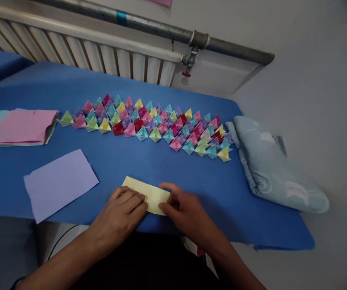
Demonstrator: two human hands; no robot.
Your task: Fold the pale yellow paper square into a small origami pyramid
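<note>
A yellow sheet of paper [152, 194], looking like a folded strip, lies near the table's front edge. My left hand [125, 207] rests over its left end, fingers together and bent, holding the strip; the thumb is hidden. At the opposite end, my right hand [181, 203] grips the strip's right edge with thumb and fingers. To the left is a flat purple sheet of paper [61, 184], apart from my hands. Beyond the strip stand several rows of small folded paper boats [155, 135] in many colours.
A stack of pink, green and light blue paper [22, 127] lies at the left of the blue-covered table [121, 157]. On the right end sits a folded grey-blue cloth [270, 161]. Behind the table are a white radiator [100, 54] and a metal pipe [158, 30].
</note>
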